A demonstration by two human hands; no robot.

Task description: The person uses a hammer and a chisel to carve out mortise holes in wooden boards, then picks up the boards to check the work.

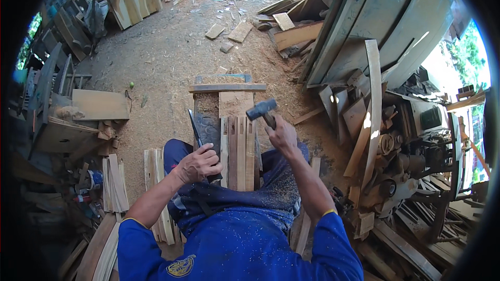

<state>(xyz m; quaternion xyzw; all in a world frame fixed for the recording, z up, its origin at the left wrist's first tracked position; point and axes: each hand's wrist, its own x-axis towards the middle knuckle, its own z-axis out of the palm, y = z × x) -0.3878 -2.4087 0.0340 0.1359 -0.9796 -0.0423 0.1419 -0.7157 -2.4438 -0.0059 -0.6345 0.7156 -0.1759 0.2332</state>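
Floor [172, 62]: and it's sawdust and shavings everywhere, with a few offcuts [240, 32] scattered ahead.
Tall panels [383, 26]: a big pale stack leaning over on the right.
Seated worker [239, 244]: blue shirt, shavings speckled all down it, legs to either side of the counter.
Counter [207, 127]: low and narrow, running straight ahead between the knees.
Crossbar [227, 88]: lying across the counter's far end.
Wooden strips [241, 153]: here they are, side by side lengthwise on the counter, near ends right at the lap.
Chisel [196, 127]: long dark blade pointing forward, just left of the strips in this view.
Hammer [262, 109]: head showing beside the strips' far right corner.
Left hand [199, 164]: fingers curled closed around the chisel.
Right hand [283, 135]: fingers wrapped firmly round the hammer's handle.
Slots [249, 127]: narrow cuts near the far ends of some strips.
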